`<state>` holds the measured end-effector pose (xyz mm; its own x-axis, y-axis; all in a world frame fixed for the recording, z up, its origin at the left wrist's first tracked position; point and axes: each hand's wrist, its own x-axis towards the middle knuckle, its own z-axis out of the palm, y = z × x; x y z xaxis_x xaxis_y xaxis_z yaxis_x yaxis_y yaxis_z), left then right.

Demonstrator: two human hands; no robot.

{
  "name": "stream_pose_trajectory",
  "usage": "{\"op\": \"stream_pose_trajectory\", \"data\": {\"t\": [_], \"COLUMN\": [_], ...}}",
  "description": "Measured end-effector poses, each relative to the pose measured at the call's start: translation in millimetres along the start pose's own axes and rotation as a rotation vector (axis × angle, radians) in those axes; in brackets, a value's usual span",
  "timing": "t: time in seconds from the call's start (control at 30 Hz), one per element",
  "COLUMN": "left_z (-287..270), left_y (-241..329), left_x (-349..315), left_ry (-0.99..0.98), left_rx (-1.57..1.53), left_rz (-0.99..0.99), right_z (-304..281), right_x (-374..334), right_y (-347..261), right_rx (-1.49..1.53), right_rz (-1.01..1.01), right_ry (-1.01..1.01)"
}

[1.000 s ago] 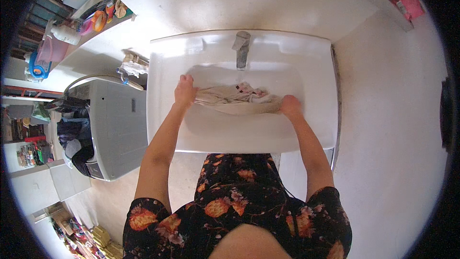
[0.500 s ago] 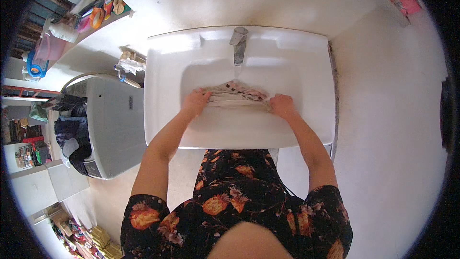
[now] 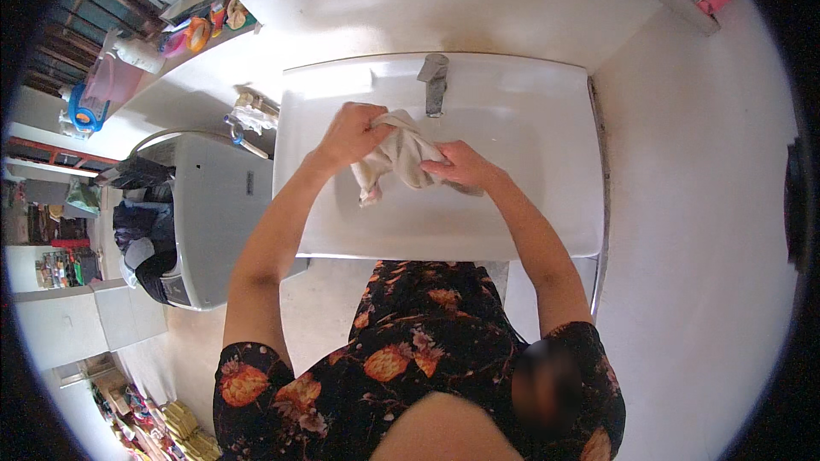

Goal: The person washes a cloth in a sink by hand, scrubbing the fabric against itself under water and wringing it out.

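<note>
A wet-looking off-white cloth [image 3: 400, 155], bunched and partly twisted, is held up over the basin of the white sink [image 3: 547, 226]. My left hand [image 3: 352, 132] is closed around its upper left part, with the knuckles upward. Lower and to the right, my right hand [image 3: 465, 164] grips the other side between thumb and fingers. A loose end hangs below my left hand, and another bit shows under my right. The grey metal faucet [image 3: 434, 85] stands behind the cloth, just beyond both hands.
Left of the sink is a white washing machine [image 3: 224, 222] with dark clothes [image 3: 141, 230] in its opening. A brush-like tool with a handle [image 3: 248, 143] hangs near the sink's left edge. A ledge at the upper left carries a blue-and-white container [image 3: 87, 109]. A wall rises at right.
The cloth, earlier spread low in the basin between my hands, is now lifted and bunched. Both hands moved up and closer together. The view has shifted slightly.
</note>
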<state>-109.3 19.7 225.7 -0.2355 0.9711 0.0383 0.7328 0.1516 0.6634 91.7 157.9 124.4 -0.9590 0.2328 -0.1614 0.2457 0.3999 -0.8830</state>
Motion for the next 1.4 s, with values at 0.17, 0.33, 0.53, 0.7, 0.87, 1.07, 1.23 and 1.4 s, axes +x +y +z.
{"op": "stream_pose_trajectory", "data": {"t": [0.17, 0.33, 0.53, 0.7, 0.87, 1.07, 1.23, 1.4], "left_z": [-28.5, -27.0, -47.5, -36.4, 52.3, 99.9, 170.8, 195.9], "left_y": [-14.6, -52.9, -35.1, -10.2, -39.4, -100.3, -97.8, -125.8], "left_x": [-24.3, -34.9, -39.5, -89.4, -116.6, -30.5, -10.8, -26.1], "left_ry": [0.108, 0.130, 0.385, 0.045, -0.782, -0.250, -0.032, -0.238], "left_rx": [0.317, 0.494, 0.409, 0.497, 0.594, 0.373, 0.509, -0.155], "left_rz": [-0.129, -0.339, -0.091, -0.021, -0.019, -0.156, -0.256, -0.769], "right_z": [-36.5, -80.7, -115.6, -100.7, -46.1, -30.9, 59.5, 57.7], "right_x": [-31.5, -46.6, -66.8, -122.1, -132.8, -68.9, -15.5, -1.3], "right_y": [43.0, 25.7, -33.0, -44.9, 42.6, 111.8, 100.8, 116.1], "right_rx": [-0.620, -0.970, -0.880, -0.868, -0.786, -0.833, -0.623, -0.520], "right_rz": [0.081, 0.166, -0.009, 0.058, 0.168, 0.643, 0.664, 0.588], "right_ry": [-0.103, 0.087, 0.516, 0.280, -0.278, 0.405, 0.382, 0.217]}}
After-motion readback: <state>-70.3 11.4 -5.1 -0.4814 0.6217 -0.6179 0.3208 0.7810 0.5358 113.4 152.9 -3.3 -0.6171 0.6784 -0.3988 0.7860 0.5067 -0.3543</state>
